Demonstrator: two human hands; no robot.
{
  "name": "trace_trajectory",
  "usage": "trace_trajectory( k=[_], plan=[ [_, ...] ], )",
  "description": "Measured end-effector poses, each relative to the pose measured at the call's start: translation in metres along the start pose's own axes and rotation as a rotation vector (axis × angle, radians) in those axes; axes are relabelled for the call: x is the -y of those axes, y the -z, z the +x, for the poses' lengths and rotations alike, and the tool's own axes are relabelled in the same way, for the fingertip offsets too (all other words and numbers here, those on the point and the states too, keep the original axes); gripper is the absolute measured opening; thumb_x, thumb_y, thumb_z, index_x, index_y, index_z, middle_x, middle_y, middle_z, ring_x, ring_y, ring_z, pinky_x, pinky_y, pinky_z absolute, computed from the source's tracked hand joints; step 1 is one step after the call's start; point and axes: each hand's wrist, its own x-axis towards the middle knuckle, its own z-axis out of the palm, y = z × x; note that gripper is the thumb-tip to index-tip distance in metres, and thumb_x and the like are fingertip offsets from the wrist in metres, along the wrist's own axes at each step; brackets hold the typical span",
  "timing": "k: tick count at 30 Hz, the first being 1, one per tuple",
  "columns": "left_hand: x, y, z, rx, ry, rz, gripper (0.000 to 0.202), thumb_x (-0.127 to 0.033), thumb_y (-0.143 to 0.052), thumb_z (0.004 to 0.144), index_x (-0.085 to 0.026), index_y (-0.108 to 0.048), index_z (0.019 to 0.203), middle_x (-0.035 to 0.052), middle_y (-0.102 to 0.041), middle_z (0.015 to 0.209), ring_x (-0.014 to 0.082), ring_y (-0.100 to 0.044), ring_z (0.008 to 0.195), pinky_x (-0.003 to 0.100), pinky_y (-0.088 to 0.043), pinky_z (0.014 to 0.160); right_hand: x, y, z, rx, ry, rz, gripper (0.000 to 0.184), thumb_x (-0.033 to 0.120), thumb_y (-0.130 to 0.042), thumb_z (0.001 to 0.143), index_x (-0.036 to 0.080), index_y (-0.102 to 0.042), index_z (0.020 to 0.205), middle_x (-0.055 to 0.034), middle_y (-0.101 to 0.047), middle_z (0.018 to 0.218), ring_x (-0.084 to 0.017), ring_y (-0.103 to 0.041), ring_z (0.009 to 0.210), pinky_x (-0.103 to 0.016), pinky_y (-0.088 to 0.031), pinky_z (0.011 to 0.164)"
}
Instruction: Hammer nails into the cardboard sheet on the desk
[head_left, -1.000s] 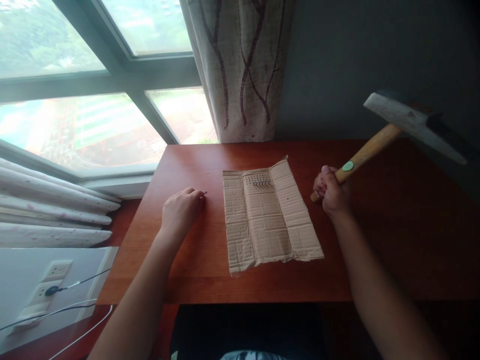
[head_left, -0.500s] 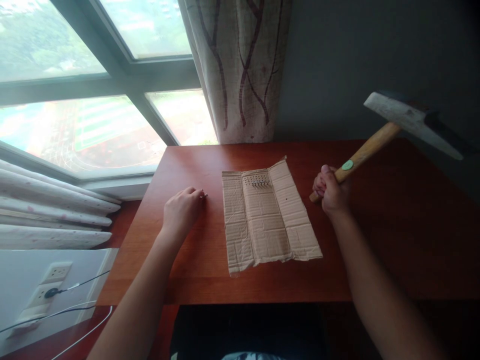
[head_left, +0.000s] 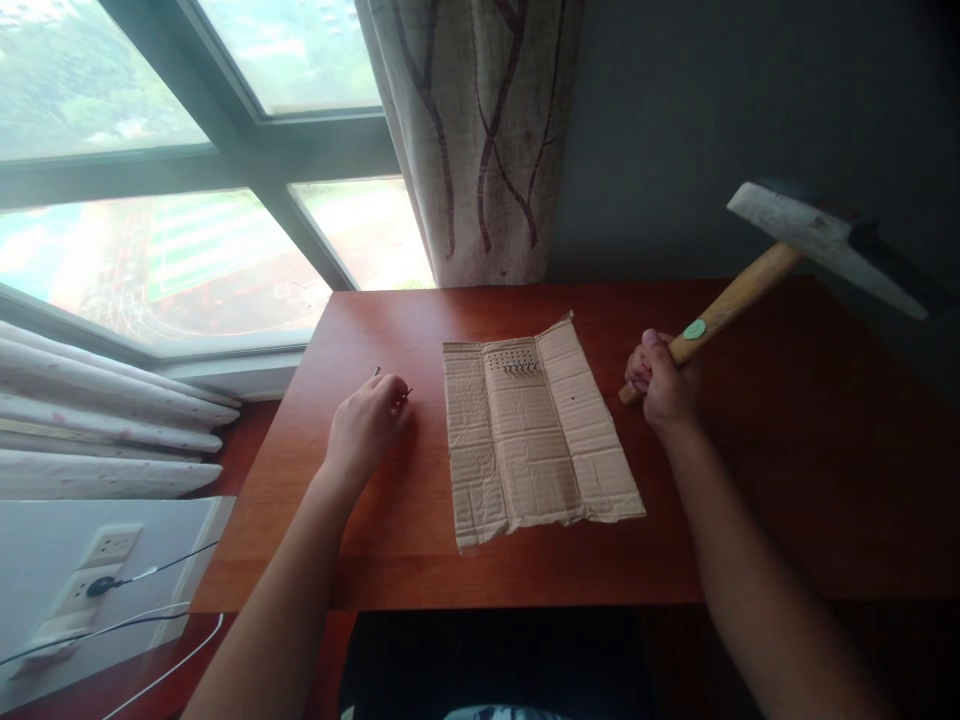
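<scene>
A creased sheet of cardboard (head_left: 536, 440) lies flat on the reddish wooden table (head_left: 787, 480), with a row of small nails (head_left: 519, 367) stuck in near its far edge. My right hand (head_left: 664, 385) is closed round the wooden handle of a hammer (head_left: 795, 262), whose metal head is raised up to the right. My left hand (head_left: 365, 422) rests on the table left of the cardboard, its fingers pinched on a small nail (head_left: 403, 394). Another small nail (head_left: 376, 371) lies just beyond its knuckles.
A window (head_left: 172, 200) and a patterned curtain (head_left: 480, 140) stand behind the table; a dark wall fills the right. At lower left are rolled fabric (head_left: 105, 420), wall sockets (head_left: 105, 560) and cables. The table's front edge is near my body.
My left hand has drawn slightly back toward me, uncovering a second small nail on the table beyond it. The hammer and my right hand have stayed still.
</scene>
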Motion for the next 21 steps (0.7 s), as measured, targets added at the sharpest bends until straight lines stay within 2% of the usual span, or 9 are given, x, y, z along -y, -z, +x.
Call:
trace_trajectory(
  k=[6, 8, 12, 15, 21],
  plan=[
    [0.03, 0.01, 0.003, -0.227, 0.177, -0.148, 0.02, -0.031, -0.056, 0.084, -0.022, -0.07, 0.095, 0.0038, -0.074, 0.093, 0.02, -0.069, 0.078, 0.029, -0.046, 0.071, 0.002, -0.001, 0.0, 0.008, -0.018, 0.001, 0.057, 0.052, -0.071, 0.085, 0.022, -0.035, 0.053, 0.0086, -0.032, 0.042, -0.005, -0.03, 0.033, -0.021, -0.027, 0.032],
    [0.041, 0.014, 0.007, -0.228, 0.26, -0.148, 0.021, -0.033, -0.058, 0.082, -0.022, -0.071, 0.094, 0.0044, -0.074, 0.093, 0.0217, -0.07, 0.08, 0.03, -0.048, 0.074, 0.002, -0.001, 0.0, 0.007, -0.013, -0.005, 0.057, 0.052, -0.071, 0.086, 0.022, -0.035, 0.053, 0.0085, -0.032, 0.043, -0.005, -0.03, 0.034, -0.021, -0.027, 0.032],
    [0.055, 0.013, 0.019, -0.12, 0.357, -0.132, 0.026, -0.038, -0.06, 0.079, -0.024, -0.073, 0.096, 0.0042, -0.075, 0.085, 0.0267, -0.071, 0.086, 0.033, -0.049, 0.075, -0.001, 0.0, 0.0, -0.001, -0.014, -0.019, 0.056, 0.052, -0.071, 0.086, 0.022, -0.036, 0.054, 0.0085, -0.032, 0.043, -0.005, -0.031, 0.034, -0.021, -0.027, 0.032],
    [0.053, 0.007, 0.028, -0.06, 0.317, -0.111, 0.027, -0.039, -0.058, 0.08, -0.023, -0.073, 0.097, 0.0056, -0.076, 0.089, 0.0271, -0.071, 0.088, 0.033, -0.049, 0.073, -0.002, 0.001, -0.001, -0.014, -0.015, -0.023, 0.056, 0.051, -0.072, 0.085, 0.022, -0.036, 0.054, 0.0085, -0.032, 0.043, -0.005, -0.031, 0.034, -0.021, -0.027, 0.032],
    [0.033, 0.0, 0.034, -0.018, 0.149, 0.03, 0.027, -0.03, -0.051, 0.084, -0.022, -0.073, 0.096, 0.0086, -0.075, 0.102, 0.0264, -0.069, 0.088, 0.033, -0.047, 0.072, 0.0, -0.001, -0.001, -0.035, -0.019, -0.018, 0.057, 0.051, -0.073, 0.084, 0.023, -0.035, 0.053, 0.0082, -0.032, 0.041, -0.006, -0.029, 0.033, -0.022, -0.026, 0.031]
  ],
)
